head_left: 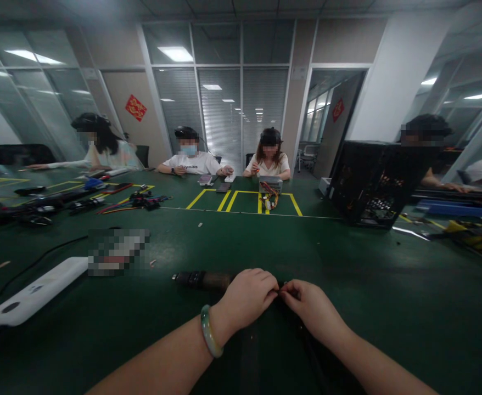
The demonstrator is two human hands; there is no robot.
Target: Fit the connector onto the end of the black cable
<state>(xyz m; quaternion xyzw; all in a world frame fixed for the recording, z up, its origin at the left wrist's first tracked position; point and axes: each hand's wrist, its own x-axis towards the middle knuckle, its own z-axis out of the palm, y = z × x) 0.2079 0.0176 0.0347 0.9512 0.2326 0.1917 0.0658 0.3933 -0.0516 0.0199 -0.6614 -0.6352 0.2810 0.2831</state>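
My left hand (251, 296), with a green bangle (211, 332) at the wrist, is closed in a pinch over the green table. Opposite it, my right hand (313, 307) pinches too, and the fingertips of both nearly meet. Whatever they hold is small, dark and mostly hidden by the fingers. A dark cylindrical tool (202, 280) with a ringed collar and a metal tip lies just left of my left hand, its right end hidden behind that hand. Under my right hand a dark strip or cord (313, 351) runs toward me, too dim to name.
A white power strip (39, 291) with a black cord lies at left. Bundled cables (142, 200) sit behind it. At right stands a black computer case (364, 184). Across the table, people work, one with a power supply (270, 185) and its wires.
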